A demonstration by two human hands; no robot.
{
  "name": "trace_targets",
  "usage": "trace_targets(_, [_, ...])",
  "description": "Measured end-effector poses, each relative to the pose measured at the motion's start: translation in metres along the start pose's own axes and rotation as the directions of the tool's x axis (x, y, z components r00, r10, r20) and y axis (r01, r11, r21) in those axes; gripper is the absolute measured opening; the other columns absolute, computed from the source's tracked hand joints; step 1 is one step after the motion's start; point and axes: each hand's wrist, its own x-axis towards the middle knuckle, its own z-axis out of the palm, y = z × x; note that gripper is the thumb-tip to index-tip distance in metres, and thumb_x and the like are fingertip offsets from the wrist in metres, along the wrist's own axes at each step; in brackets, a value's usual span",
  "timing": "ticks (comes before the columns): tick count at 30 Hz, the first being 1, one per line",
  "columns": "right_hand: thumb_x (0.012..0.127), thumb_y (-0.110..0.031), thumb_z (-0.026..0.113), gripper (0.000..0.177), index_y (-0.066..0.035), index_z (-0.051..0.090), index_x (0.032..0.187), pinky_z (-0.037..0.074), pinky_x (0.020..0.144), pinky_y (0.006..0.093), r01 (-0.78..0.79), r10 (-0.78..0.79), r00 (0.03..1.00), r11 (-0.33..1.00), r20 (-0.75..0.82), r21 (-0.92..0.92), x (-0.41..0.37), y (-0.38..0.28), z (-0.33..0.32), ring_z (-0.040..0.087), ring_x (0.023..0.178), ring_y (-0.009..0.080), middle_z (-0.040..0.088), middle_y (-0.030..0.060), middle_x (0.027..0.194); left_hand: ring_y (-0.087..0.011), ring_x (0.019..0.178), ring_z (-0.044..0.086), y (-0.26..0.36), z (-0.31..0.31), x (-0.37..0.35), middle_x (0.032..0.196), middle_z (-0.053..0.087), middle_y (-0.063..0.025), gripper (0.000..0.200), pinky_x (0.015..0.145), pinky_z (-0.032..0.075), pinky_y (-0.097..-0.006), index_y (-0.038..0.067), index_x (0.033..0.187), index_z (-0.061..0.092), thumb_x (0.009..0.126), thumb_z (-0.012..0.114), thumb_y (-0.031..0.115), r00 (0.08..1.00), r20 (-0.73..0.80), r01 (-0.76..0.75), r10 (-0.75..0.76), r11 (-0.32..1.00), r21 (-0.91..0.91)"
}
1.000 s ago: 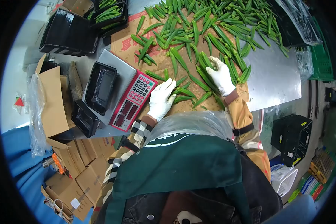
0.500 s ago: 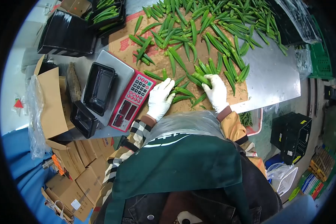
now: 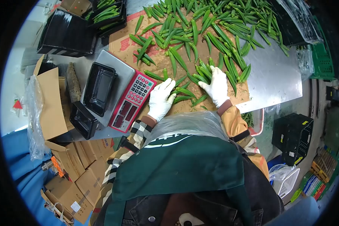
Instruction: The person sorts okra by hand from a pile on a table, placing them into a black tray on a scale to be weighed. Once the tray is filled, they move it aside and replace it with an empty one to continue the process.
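White gloves cover both of my hands. My left hand (image 3: 162, 98) rests at the near left of the cardboard (image 3: 122, 37), its fingers beside a few okra pods (image 3: 184, 91); its palm side is hidden. My right hand (image 3: 216, 87) has its thumb and fingers around a small bunch of okra (image 3: 204, 71) lying on the cardboard. Many more okra pods (image 3: 229, 17) spread over the far side. Left of my left hand is a red scale (image 3: 133, 101) with an empty black tray (image 3: 100, 89) on its plate.
Another black tray (image 3: 84, 119) leans by the scale. Black trays with okra (image 3: 108, 15) stand at the far left beside a black box (image 3: 67, 34). Cardboard boxes (image 3: 73, 196) lie at lower left. Black crates (image 3: 293, 137) and a white basket (image 3: 290, 182) are at right.
My right hand has shifted slightly forward, its fingers now reaching farther over the okra bunch, which lies lower and flatter. My left hand is nearly unchanged.
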Motion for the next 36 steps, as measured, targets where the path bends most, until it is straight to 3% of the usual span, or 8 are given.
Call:
trace_targets(2, [0.067, -0.04, 0.09, 0.113, -0.002, 0.03, 0.155, 0.045, 0.103, 0.0471, -0.028, 0.06, 0.984, 0.982, 0.167, -0.188, 0.007, -0.018, -0.004, 0.048, 0.127, 0.0427, 0.046, 0.0285, 0.144, -0.0334, 0.117, 0.058, 0.001, 0.0, 0.0, 0.139, 0.058, -0.0136, 0.059, 0.099, 0.047, -0.043, 0.009, 0.137, 0.059, 0.083, 0.077, 0.023, 1.0, 0.003, 0.0, 0.0, 1.0, 0.018])
trace_targets(5, [0.066, -0.04, 0.091, 0.121, -0.003, 0.022, 0.158, 0.046, 0.102, 0.0475, -0.108, 0.175, 0.96, 0.952, 0.22, -0.287, 0.015, -0.027, -0.001, 0.046, 0.129, 0.0425, 0.044, 0.0296, 0.145, -0.033, 0.12, 0.056, 0.016, -0.006, 0.003, 0.142, 0.055, -0.0147, 0.067, 0.099, 0.046, -0.043, 0.008, 0.142, 0.053, 0.083, 0.077, 0.029, 0.993, 0.061, 0.097, -0.098, 0.995, 0.027])
trace_targets(14, [0.066, -0.026, 0.088, 0.103, 0.002, 0.036, 0.15, 0.054, 0.081, 0.0418, 0.119, 0.014, 0.944, 0.917, 0.329, -0.381, 0.026, -0.047, 0.014, 0.062, 0.099, 0.0312, 0.061, 0.0162, 0.11, -0.0302, 0.094, 0.059, 0.039, -0.009, 0.031, 0.109, 0.061, -0.013, 0.072, 0.078, 0.049, -0.0425, 0.001, 0.144, 0.047, 0.081, 0.073, 0.022, 0.957, 0.287, -0.148, 0.049, 0.932, 0.332])
trace_targets(21, [0.065, -0.025, 0.088, 0.091, -0.001, 0.046, 0.142, 0.054, 0.09, 0.0441, -0.076, 0.083, 0.953, 0.997, 0.292, -0.036, 0.045, -0.016, 0.01, 0.064, 0.104, 0.0379, 0.063, 0.0215, 0.111, -0.0316, 0.08, 0.061, 0.027, 0.015, 0.045, 0.087, 0.064, -0.0132, 0.046, 0.069, 0.05, -0.0445, 0.0, 0.133, 0.056, 0.088, 0.055, 0.008, 0.977, 0.211, -0.085, -0.011, 0.894, 0.44])
trace_targets(24, [0.066, -0.019, 0.08, 0.08, -0.001, 0.05, 0.138, 0.051, 0.096, 0.0437, -0.047, 0.031, 0.994, 0.985, 0.101, 0.163, 0.045, -0.01, -0.02, 0.062, 0.11, 0.0396, 0.063, 0.0239, 0.117, -0.0327, 0.081, 0.062, 0.016, 0.014, 0.054, 0.084, 0.065, -0.0135, 0.038, 0.069, 0.05, -0.0456, 0.001, 0.123, 0.06, 0.085, 0.059, 0.009, 0.978, 0.211, -0.09, -0.004, 0.897, 0.434])
trace_targets(28, [0.07, -0.011, 0.073, 0.076, 0.0, 0.047, 0.141, 0.046, 0.106, 0.0389, 0.041, -0.027, 0.998, 0.974, -0.064, 0.225, 0.015, 0.011, -0.086, 0.059, 0.121, 0.0363, 0.062, 0.0225, 0.127, -0.0365, 0.09, 0.067, 0.028, -0.01, 0.055, 0.093, 0.069, -0.0166, 0.038, 0.078, 0.054, -0.0476, 0.008, 0.113, 0.062, 0.081, 0.07, 0.026, 0.953, 0.227, 0.179, -0.202, 0.977, 0.114])
trace_targets(31, [0.07, -0.008, 0.073, 0.076, 0.001, 0.047, 0.141, 0.047, 0.104, 0.0402, -0.009, -0.009, 0.996, 0.978, 0.084, 0.208, -0.03, 0.026, -0.087, 0.059, 0.119, 0.0383, 0.063, 0.0217, 0.122, -0.0383, 0.094, 0.066, 0.054, -0.014, 0.059, 0.096, 0.069, -0.018, 0.037, 0.081, 0.053, -0.0487, 0.008, 0.115, 0.06, 0.084, 0.067, 0.026, 0.934, 0.314, 0.237, -0.173, 0.954, -0.181])
trace_targets(36, [0.071, -0.009, 0.078, 0.076, -0.004, 0.05, 0.142, 0.047, 0.095, 0.0451, -0.029, 0.039, 0.991, 0.996, 0.129, -0.079, -0.099, 0.051, -0.045, 0.058, 0.106, 0.0374, 0.061, 0.0189, 0.115, -0.0375, 0.096, 0.065, 0.081, 0.037, 0.052, 0.097, 0.067, -0.0189, 0.037, 0.083, 0.053, -0.0485, 0.008, 0.117, 0.058, 0.084, 0.067, 0.023, 0.922, 0.385, 0.039, 0.035, 0.983, -0.181])
